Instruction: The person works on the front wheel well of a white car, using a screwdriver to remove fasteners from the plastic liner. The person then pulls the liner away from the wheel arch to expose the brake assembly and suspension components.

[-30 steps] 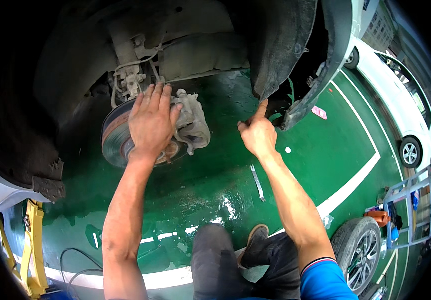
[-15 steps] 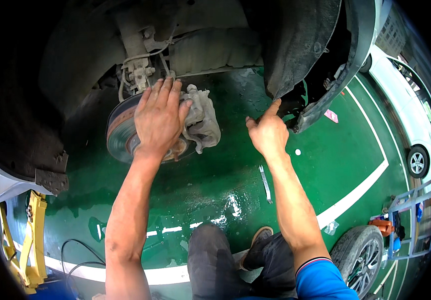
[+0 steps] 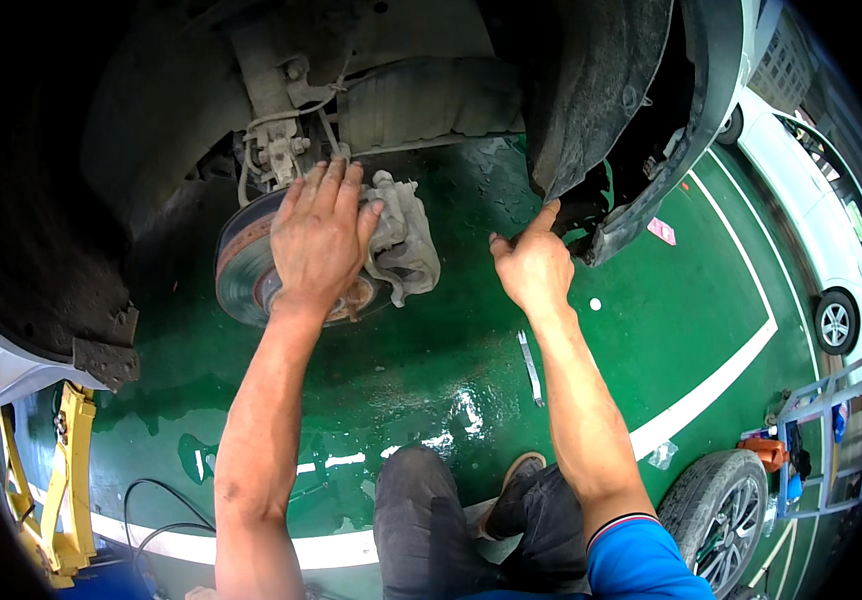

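My left hand [image 3: 317, 240] lies with its fingers stretched over the top of the brake disc [image 3: 243, 270], palm down. Right beside its thumb is the grey brake caliper [image 3: 407, 240]. Above the fingertips rises the dirty suspension strut [image 3: 271, 110]. My right hand [image 3: 536, 262] has its index finger extended to the lower tip of the black wheel arch liner [image 3: 591, 110], apparently touching it. Its thumb stands apart to the left, and the other fingers are curled and mostly hidden. Neither hand shows anything held.
A flat metal tool [image 3: 530, 368] lies on the wet green floor [image 3: 421, 360]. A removed wheel [image 3: 719, 530] rests at lower right, near a grey metal frame [image 3: 826, 435]. A yellow lift arm [image 3: 73, 480] stands at left, by a black cable [image 3: 146, 482]. A white car [image 3: 821, 200] is parked at right.
Almost nothing differs. The right hand is shifted very slightly left along the view, and the left hand stays in the same place.
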A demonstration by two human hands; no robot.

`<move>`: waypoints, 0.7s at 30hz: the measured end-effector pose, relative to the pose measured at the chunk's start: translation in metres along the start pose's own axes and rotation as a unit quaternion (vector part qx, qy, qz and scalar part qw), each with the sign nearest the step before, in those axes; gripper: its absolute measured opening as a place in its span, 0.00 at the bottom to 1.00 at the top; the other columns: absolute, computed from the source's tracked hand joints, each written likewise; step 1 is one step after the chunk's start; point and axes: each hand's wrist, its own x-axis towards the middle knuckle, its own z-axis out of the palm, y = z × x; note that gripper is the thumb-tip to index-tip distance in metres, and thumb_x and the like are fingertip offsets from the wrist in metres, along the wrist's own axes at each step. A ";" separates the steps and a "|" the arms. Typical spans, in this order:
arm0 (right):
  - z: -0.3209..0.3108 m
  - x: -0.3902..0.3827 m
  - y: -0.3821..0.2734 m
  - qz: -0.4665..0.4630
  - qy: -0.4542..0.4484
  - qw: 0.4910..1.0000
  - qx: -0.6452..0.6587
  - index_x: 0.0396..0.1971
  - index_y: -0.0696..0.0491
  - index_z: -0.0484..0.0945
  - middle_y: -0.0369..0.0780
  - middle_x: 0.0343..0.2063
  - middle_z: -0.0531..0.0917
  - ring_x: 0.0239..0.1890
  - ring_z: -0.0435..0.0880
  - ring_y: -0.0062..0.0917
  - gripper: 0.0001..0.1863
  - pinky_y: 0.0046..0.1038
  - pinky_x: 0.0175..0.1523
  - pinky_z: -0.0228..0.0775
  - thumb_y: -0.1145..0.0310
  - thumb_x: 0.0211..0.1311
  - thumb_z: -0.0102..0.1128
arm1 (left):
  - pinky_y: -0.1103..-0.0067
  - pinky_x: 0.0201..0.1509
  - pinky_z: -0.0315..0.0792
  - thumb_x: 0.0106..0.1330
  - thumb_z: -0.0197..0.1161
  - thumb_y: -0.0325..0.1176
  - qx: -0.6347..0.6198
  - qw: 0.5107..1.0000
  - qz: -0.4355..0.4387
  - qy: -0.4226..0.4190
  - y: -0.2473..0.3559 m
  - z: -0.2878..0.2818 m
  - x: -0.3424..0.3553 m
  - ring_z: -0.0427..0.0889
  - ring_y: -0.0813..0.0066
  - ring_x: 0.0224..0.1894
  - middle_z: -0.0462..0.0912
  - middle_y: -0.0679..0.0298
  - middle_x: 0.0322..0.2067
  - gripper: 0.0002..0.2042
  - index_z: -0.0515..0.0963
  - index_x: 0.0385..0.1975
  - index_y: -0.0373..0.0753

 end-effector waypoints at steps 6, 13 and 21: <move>0.000 0.000 0.002 -0.004 0.006 1.000 0.006 0.66 0.76 0.47 0.49 0.28 0.85 0.34 0.86 0.46 0.51 0.43 0.42 0.77 0.57 0.56 0.65 | 0.65 0.64 0.68 0.67 0.60 0.44 -0.003 1.000 -0.003 -0.002 0.001 -0.001 0.001 0.78 0.58 0.58 0.80 0.55 0.54 0.21 0.77 0.53 0.36; 0.004 0.001 0.001 0.003 0.009 1.000 -0.005 0.66 0.75 0.49 0.47 0.29 0.86 0.34 0.86 0.45 0.50 0.42 0.42 0.77 0.57 0.56 0.65 | 0.64 0.65 0.67 0.68 0.58 0.43 -0.002 1.000 -0.006 -0.014 0.001 -0.001 -0.001 0.76 0.59 0.60 0.79 0.57 0.56 0.20 0.75 0.54 0.37; 0.006 0.000 0.003 -0.008 0.024 1.000 0.001 0.65 0.76 0.50 0.47 0.27 0.85 0.33 0.86 0.45 0.50 0.42 0.41 0.77 0.57 0.55 0.65 | 0.65 0.65 0.67 0.68 0.58 0.42 -0.001 1.000 -0.005 -0.013 0.001 -0.001 0.000 0.76 0.59 0.60 0.79 0.57 0.56 0.20 0.75 0.54 0.37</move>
